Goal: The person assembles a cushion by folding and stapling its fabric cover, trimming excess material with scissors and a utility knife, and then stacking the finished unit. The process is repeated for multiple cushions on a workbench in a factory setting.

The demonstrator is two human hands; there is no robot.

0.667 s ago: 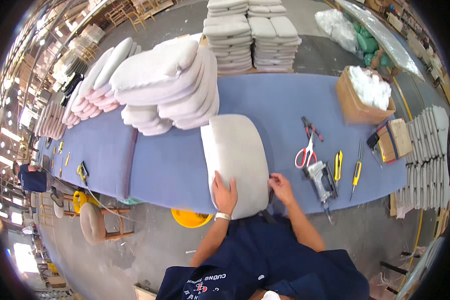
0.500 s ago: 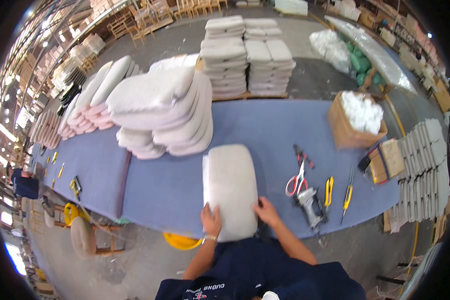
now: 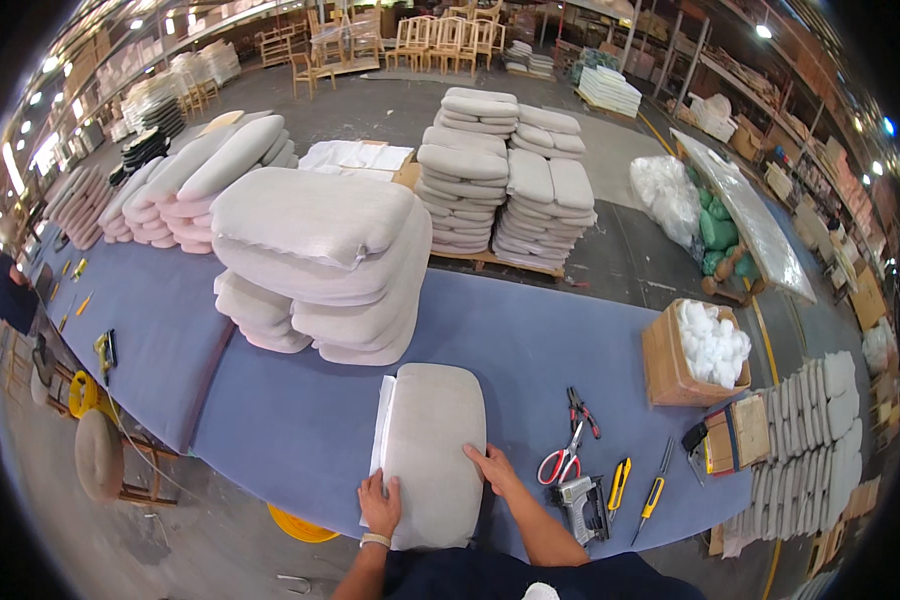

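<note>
A light grey padded seat cushion (image 3: 435,430) lies on the blue-covered table right in front of me. A strip of white material (image 3: 382,420) shows along its left side. My left hand (image 3: 380,505) holds the cushion's lower left edge, thumb toward the top face and the other fingers along the side. At the right edge, a bit farther up, my right hand (image 3: 492,468) grips with its thumb on top; some fingertips are hidden behind the side. Right of the cushion lie red-handled scissors (image 3: 562,462), a staple gun (image 3: 578,505) and pliers (image 3: 582,412).
A yellow cutter (image 3: 620,485) and a yellow-handled screwdriver (image 3: 654,496) lie farther right. Beyond them stands a cardboard box (image 3: 667,362) of white stuffing. Stacked grey cushions (image 3: 320,265) rise at the table's back left. At far left, another person (image 3: 12,295) stands by the table.
The view has tilted up and shifted, so the table sits lower in it. My right hand is higher on the cushion's right edge, its thumb now over the top face.
</note>
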